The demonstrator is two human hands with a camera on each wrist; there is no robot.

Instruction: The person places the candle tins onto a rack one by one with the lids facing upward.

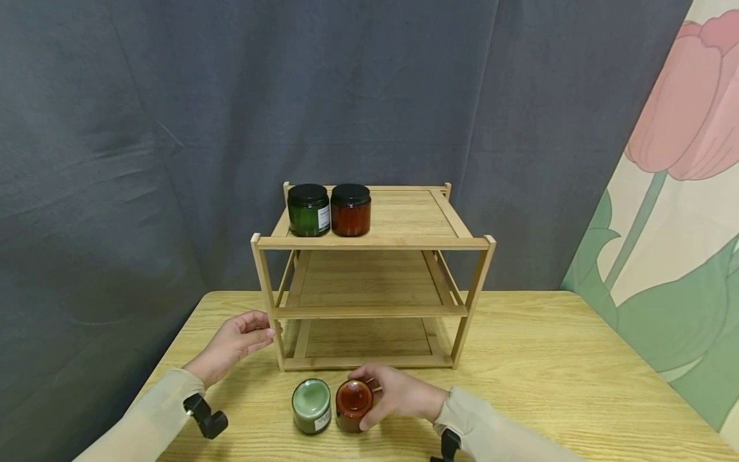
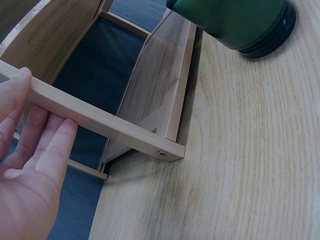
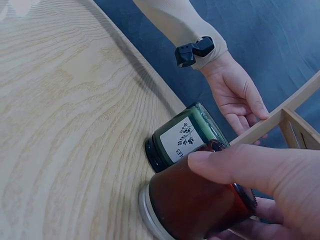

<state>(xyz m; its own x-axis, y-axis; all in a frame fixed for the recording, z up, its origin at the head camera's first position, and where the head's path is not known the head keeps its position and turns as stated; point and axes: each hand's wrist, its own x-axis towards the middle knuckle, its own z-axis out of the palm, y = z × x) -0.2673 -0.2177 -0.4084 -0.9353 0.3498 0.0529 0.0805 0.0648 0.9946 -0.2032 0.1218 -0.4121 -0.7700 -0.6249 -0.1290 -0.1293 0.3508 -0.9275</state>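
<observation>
My left hand point(image 1: 238, 343) is at the front left post of a three-tier wooden shelf rack point(image 1: 369, 312). In the left wrist view its thumb and fingers pinch the post point(image 2: 100, 114) from both sides. My right hand point(image 1: 401, 393) grips an amber glass jar point(image 1: 353, 404) in front of the rack, thumb and fingers round its sides. This jar is upside down, its silvery lid point(image 3: 150, 212) low at the tabletop; whether it touches cannot be told. Close on its left, a green glass jar point(image 1: 312, 407) with a white label stands upside down on its black lid.
On the rack's top tier, at the left, a green jar point(image 1: 308, 212) and an amber jar point(image 1: 351, 212) stand upright with black lids. The rack stands on a light wooden table point(image 1: 554, 359). Behind hangs a dark curtain point(image 1: 369, 96); a flower-painted wall point(image 1: 670, 192) is at the right.
</observation>
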